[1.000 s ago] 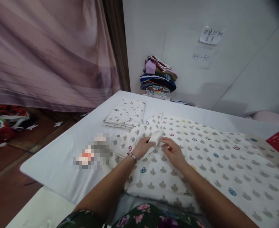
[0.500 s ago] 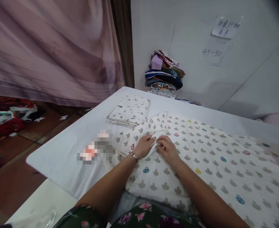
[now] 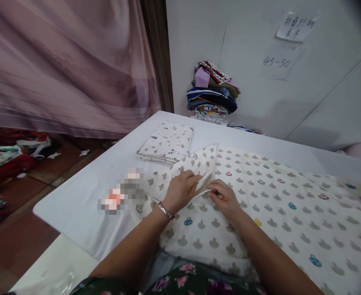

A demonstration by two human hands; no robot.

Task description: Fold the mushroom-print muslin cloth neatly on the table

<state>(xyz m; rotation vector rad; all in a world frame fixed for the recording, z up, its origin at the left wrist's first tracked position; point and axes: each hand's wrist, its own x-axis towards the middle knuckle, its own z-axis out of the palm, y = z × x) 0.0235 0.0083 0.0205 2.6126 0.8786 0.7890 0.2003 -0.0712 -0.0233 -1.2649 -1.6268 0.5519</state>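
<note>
Grey-print cloth (image 3: pixel 269 205): on bench (image 3: pixel 79 196), my side of folded cloth (image 3: pixel 170 141) | my right fingers (image 3: pixel 219 185) pinch its edge, seemingly to keep that raised | left fingers (image 3: pixel 194 179) against it, grip unclear

Room: tbl (image 3: pixel 76 209) L of sprd cloth (image 3: pixel 271 205) | Obst: fld cloth (image 3: pixel 168 141), far L
</note>
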